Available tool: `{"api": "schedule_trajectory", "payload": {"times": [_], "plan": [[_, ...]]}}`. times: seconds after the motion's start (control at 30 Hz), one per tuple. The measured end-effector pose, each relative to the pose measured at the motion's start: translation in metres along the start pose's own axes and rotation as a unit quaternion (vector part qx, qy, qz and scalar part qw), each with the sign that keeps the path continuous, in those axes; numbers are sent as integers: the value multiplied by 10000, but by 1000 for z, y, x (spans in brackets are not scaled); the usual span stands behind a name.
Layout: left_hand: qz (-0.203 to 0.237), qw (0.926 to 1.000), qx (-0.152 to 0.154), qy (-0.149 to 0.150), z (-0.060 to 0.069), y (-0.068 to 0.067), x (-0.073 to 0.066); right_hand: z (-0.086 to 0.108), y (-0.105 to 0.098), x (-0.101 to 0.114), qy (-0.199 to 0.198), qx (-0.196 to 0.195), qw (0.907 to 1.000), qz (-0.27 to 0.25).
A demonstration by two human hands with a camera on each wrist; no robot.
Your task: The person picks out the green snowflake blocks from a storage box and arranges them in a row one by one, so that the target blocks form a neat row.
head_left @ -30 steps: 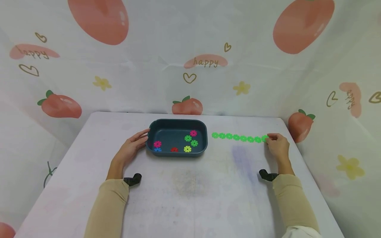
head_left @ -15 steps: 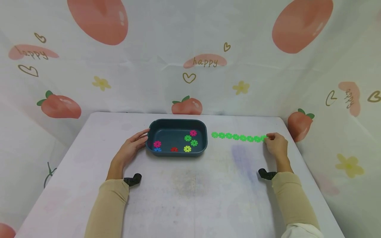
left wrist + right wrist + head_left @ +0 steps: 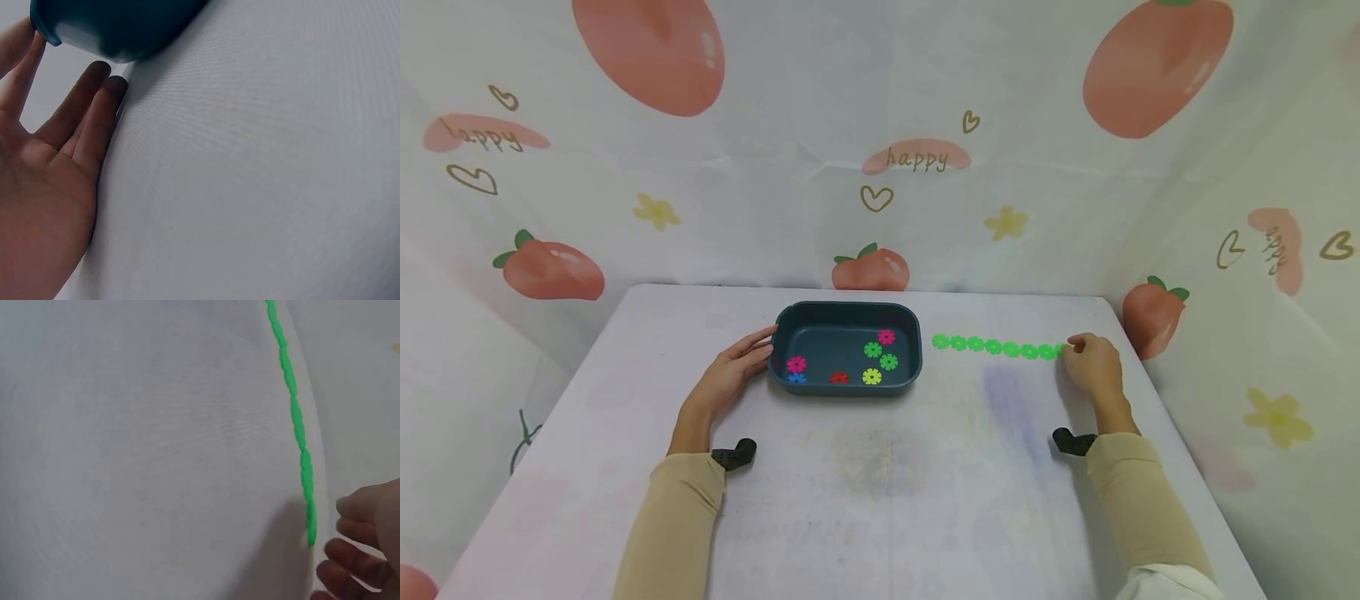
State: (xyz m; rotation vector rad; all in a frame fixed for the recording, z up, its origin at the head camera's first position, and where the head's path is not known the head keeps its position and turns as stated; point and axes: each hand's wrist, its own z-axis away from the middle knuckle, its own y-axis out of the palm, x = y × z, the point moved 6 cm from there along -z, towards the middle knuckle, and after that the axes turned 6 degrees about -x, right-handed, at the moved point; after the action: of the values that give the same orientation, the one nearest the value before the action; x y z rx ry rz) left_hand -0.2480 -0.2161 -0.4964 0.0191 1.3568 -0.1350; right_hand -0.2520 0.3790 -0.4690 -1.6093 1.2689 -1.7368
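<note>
Green snowflake-shaped discs (image 3: 993, 347) lie in a row on the table to the right of a dark teal basin (image 3: 846, 392). My right hand (image 3: 1096, 367) is at the row's right end, its fingertips partly covering the last disc in the head view. From the right wrist view, that end (image 3: 311, 528) shows just left of my loosely bent fingers, with a small gap and nothing visibly held. My left hand (image 3: 722, 382) rests extended fingers against the basin's left side. In the left wrist view, fingertips touch the basin's rim (image 3: 42, 28).
Inside the basin lie several loose discs: pink (image 3: 887, 337), green (image 3: 888, 362), yellow (image 3: 872, 377), red (image 3: 838, 378) and blue (image 3: 797, 378). A printed curtain (image 3: 760, 217) hangs behind the white table (image 3: 880, 517) and along its sides.
My right hand has shifted very slightly left, covering more of the last green disc. The left hand and basin stay where they were.
</note>
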Motion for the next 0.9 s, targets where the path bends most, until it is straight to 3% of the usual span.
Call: {"api": "schedule_trajectory", "payload": {"times": [0.43, 0.7, 0.9], "plan": [[12, 10000, 61, 8, -1, 0, 2, -4, -7, 28, -131, 41, 9981, 594], [-4, 10000, 87, 16, 0, 0, 1, -3, -9, 49, -630, 325, 9929, 955], [-23, 9999, 107, 12, 0, 0, 1, -2, -9, 68, -957, 320, 9871, 1239]]}}
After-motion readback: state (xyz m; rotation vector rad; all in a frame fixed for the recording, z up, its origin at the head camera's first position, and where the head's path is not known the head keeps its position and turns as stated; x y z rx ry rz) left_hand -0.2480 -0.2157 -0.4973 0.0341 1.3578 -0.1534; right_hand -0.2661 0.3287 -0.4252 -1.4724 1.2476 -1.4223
